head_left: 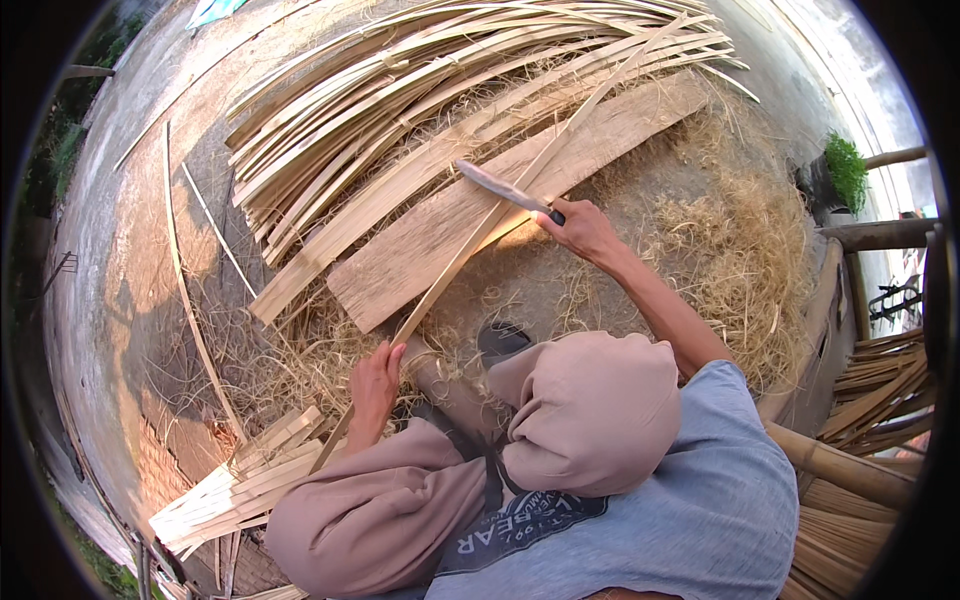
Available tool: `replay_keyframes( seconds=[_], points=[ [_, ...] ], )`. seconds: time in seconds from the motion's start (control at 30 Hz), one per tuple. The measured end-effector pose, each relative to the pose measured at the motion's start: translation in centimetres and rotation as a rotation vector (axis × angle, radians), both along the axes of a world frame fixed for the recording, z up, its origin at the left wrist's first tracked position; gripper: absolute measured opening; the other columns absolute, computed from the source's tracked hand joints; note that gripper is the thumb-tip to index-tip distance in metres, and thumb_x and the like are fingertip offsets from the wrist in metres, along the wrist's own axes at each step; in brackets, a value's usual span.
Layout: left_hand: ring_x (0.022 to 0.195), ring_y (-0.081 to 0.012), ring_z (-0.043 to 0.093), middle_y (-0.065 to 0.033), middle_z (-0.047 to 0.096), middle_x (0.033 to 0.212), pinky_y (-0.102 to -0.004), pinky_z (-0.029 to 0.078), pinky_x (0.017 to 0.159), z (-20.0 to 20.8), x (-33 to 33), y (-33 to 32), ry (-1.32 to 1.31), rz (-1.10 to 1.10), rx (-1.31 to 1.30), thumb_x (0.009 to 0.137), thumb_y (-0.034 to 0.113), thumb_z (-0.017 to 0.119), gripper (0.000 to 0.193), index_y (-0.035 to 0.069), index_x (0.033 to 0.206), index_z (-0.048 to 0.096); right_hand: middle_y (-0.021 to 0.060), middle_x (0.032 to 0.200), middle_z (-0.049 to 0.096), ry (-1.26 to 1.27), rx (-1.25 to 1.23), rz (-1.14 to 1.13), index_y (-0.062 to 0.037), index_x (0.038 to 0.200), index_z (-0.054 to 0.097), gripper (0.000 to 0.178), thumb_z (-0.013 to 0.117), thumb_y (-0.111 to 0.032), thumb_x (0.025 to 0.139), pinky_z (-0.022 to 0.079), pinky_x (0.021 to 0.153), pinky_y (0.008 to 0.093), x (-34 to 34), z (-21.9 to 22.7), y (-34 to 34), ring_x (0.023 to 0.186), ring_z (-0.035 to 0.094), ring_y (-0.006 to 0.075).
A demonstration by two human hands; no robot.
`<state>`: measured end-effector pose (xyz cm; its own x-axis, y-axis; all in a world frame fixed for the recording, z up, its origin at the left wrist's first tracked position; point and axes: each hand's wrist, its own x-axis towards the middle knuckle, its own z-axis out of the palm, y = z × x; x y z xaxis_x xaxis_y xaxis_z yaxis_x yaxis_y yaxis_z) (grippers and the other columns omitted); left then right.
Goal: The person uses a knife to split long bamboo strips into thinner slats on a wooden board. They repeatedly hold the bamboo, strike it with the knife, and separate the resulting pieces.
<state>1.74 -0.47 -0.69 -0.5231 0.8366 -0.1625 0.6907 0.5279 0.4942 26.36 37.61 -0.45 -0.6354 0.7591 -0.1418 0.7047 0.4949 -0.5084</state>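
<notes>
A long, thin bamboo strip point(462, 262) runs slantwise from beside my left knee up across a wide wooden board point(400, 267). My left hand point(374, 384) is closed around its lower part, near the knee. In my right hand point(583, 230) is the dark handle of a knife point(495, 186). The knife's curved blade points up and left and lies across the strip, over the board. Whether the edge bites into the strip is too small to tell.
A large fan of bamboo strips point(340, 130) lies beyond the board. Curly shavings point(735, 270) cover the ground at right. A bundle of pale slats point(215, 500) rests at lower left. Thick bamboo poles point(850, 470) and more strips stand at right.
</notes>
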Motion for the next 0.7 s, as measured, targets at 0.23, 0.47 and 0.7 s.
replay_keyframes(
  seconds=[0.23, 0.47, 0.7],
  points=[
    [0.065, -0.0439, 0.064, -0.0207, 0.064, 0.069, -0.0514, 0.047, 0.059, 1.3, -0.9, 0.5, -0.165, -0.023, -0.053, 0.104, 0.039, 0.062, 0.028, 0.011, 0.101, 0.067, 0.0131, 0.055, 0.056, 0.082, 0.204, -0.680, -0.0023, 0.065, 0.051, 0.072, 0.057, -0.066, 0.098, 0.050, 0.053, 0.0435, 11.7, -1.0, 16.8, 0.050, 0.064, 0.0274],
    [0.068, -0.0267, 0.066, -0.0117, 0.069, 0.078, -0.0357, 0.051, 0.065, 2.4, -0.2, 1.0, 0.049, -0.024, 0.079, 0.094, 0.032, 0.078, 0.040, 0.020, 0.132, 0.073, 0.0231, 0.065, 0.061, 0.134, -0.083, -0.288, 0.0025, 0.078, 0.061, 0.062, 0.061, -0.056, 0.100, 0.048, 0.064, 0.0486, 2.1, -2.7, -1.3, 0.062, 0.063, 0.0372],
    [0.069, -0.0284, 0.068, -0.0119, 0.068, 0.074, -0.0424, 0.050, 0.064, 0.2, -1.3, -0.7, -0.035, 0.037, 0.069, 0.098, 0.044, 0.070, 0.040, 0.027, 0.134, 0.072, 0.0144, 0.066, 0.061, 0.173, 0.022, -0.044, -0.0061, 0.083, 0.062, 0.057, 0.063, -0.061, 0.097, 0.047, 0.058, 0.0487, 2.5, -3.9, -10.5, 0.062, 0.063, 0.0326]
  ],
)
